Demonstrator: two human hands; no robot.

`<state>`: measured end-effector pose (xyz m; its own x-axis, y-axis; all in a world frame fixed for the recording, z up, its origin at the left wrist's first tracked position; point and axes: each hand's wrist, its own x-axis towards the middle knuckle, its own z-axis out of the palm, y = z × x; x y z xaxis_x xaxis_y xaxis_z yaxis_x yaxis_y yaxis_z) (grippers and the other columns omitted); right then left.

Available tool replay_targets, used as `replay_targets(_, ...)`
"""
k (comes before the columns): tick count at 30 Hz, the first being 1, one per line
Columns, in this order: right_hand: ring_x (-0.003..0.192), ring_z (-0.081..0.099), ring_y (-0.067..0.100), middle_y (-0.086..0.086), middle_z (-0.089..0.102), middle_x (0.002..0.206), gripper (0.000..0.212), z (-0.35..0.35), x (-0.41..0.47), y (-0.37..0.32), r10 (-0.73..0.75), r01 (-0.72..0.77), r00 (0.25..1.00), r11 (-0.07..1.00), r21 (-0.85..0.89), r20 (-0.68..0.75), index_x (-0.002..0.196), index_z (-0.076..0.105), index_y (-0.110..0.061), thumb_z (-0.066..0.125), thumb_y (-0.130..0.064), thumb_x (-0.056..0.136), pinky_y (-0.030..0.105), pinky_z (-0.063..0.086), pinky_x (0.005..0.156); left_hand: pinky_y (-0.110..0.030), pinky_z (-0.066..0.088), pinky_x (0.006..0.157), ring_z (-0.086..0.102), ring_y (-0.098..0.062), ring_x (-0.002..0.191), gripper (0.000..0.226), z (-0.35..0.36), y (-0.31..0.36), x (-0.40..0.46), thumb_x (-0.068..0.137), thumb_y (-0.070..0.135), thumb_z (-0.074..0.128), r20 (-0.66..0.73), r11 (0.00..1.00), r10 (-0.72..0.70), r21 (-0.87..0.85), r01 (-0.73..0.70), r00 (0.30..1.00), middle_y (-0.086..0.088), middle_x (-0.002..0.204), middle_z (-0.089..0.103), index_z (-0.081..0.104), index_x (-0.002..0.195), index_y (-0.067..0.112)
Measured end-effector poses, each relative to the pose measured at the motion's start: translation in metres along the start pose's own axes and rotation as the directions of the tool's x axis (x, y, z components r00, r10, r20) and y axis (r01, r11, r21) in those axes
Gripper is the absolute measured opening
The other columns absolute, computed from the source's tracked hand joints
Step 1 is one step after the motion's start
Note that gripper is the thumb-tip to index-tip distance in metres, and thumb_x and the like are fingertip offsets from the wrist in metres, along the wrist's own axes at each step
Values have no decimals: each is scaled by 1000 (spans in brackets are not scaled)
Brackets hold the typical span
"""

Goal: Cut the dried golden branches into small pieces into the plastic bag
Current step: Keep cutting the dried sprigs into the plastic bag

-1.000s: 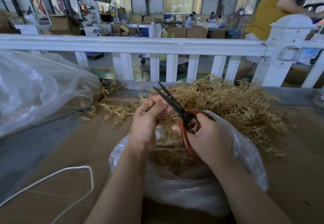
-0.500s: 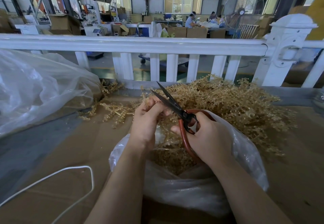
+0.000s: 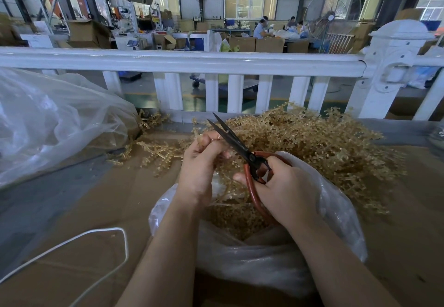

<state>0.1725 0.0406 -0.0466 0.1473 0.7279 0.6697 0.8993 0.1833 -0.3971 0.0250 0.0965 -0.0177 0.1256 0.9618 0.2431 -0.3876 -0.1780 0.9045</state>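
A: Left hand (image 3: 200, 162) pinches a branch (image 3: 230, 192) over the bag (image 3: 336, 213), frame centre; right hand (image 3: 281, 186) grips open scissors (image 3: 236, 144).

B: Pile (image 3: 324, 143) upper right on the tabletop (image 3: 72, 246). Any writing?

A: None readable; branch tip hidden behind fingers.

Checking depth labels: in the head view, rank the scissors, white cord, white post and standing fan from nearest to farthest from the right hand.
1. Scissors: gripped in the right hand.
2. White cord: lower left, on the cardboard.
3. White post: upper right, on the railing.
4. Standing fan: beyond the railing, far back.
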Motion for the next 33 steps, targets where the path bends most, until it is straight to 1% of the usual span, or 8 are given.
replay_targets(5, 45, 47, -7, -19, 48, 48, 49, 2, 1, 2, 57, -60, 997, 996, 63, 55, 64, 43, -36, 52, -83, 72, 6, 36, 45, -22, 47, 62, 54, -12, 63, 27, -1, 0, 0, 90, -1, 60, -28, 1000, -19, -9, 18, 999, -3, 68, 58, 66, 71, 17)
replay_targets(8, 60, 61, -1, -15, 62, 58, 57, 3, 4, 0, 179, -203, 977, 950, 238, 118, 72, 62, -31, 51, -86, 67, 11, 43, 52, -22, 53, 64, 63, -12, 67, 12, -3, -1, 2, 92, 8, 66, -83, 993, -100, -63, 95, 991, -3, 72, 67, 70, 83, 15)
replay_targets(10, 60, 62, -1, -19, 64, 60, 56, 2, 6, -2, 251, -286, 957, 891, 352, 143, 69, 62, -30, 55, -85, 65, 12, 44, 52, -22, 54, 64, 67, -13, 70, 7, -5, -3, 3, 91, 10, 68, -91, 987, -144, -82, 137, 985, -4, 75, 71, 72, 88, 14)
replay_targets(14, 49, 60, 3, -12, 63, 54, 36, -2, 8, -4, 307, -371, 928, 808, 458, 209, 69, 63, -24, 71, -57, 80, 14, 41, 45, -23, 56, 70, 69, -16, 75, 8, -3, -4, 2, 87, 8, 71, -36, 985, -170, -50, 168, 985, -7, 78, 72, 74, 93, 11)
replay_targets(19, 52, 62, 13, 3, 67, 63, 24, -5, 10, -2, 327, -439, 896, 749, 496, 300, 77, 68, -13, 73, -34, 88, 18, 46, 46, -23, 56, 66, 69, -11, 69, 5, 2, -4, 0, 85, 14, 71, 23, 989, -150, 2, 150, 988, -4, 76, 74, 76, 87, 12)
replay_targets(27, 49, 56, -1, 4, 67, 66, 21, -4, 14, 1, 437, -510, 859, 674, 535, 268, 78, 71, -13, 72, -31, 90, 8, 39, 43, -23, 51, 57, 68, -13, 67, 27, -3, -1, 3, 98, 33, 57, 47, 975, -223, -9, 224, 974, -11, 92, 77, 71, 99, 10)
replay_targets(30, 48, 57, 1, 7, 68, 69, 24, -2, 13, 4, 494, -532, 838, 647, 546, 231, 74, 70, -17, 73, -36, 87, 11, 41, 42, -29, 54, 64, 68, -18, 72, 42, -7, 2, 3, 84, 40, 66, 128, 954, -292, -37, 299, 948, -12, 97, 75, 69, 113, 9)
replay_targets(33, 51, 59, 4, 6, 68, 71, 17, 1, 12, 8, 490, -505, 849, 641, 578, 198, 81, 69, -24, 73, -39, 87, 16, 46, 47, -27, 56, 63, 70, -16, 72, 49, -11, 3, 2, 65, 31, 80, 229, 918, -388, 6, 397, 893, -10, 95, 76, 65, 107, 10)
